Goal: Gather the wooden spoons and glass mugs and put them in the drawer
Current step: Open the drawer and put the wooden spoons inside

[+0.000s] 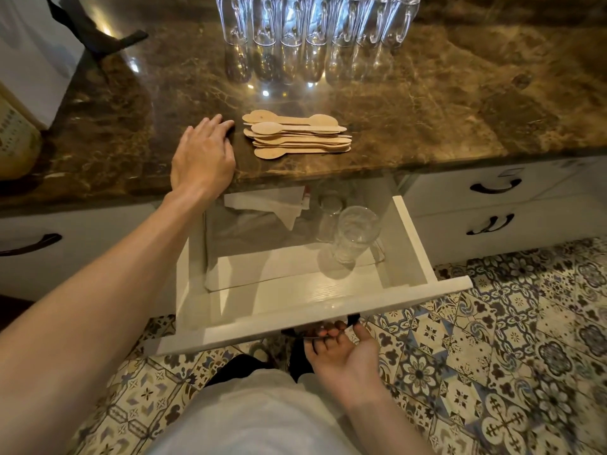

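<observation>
Risks: the wooden spoons are a loose stack, bowls facing alternate ways. A one-sided grab w/ my L hand could fan them out or push some off the counter edge at 6 o'clock. A jerk on the drawer could tip the two glasses inside, at 3 o'clock. The glass mugs look clear, w/ handles, packed in a row at 12 o'clock, so one could knock another.

L hand lies flat on the counter, fingers straight, holding nothing, just beside the spoons at their 9 o'clock. R hand is palm-up w/ fingers curled round the drawer handle.
</observation>
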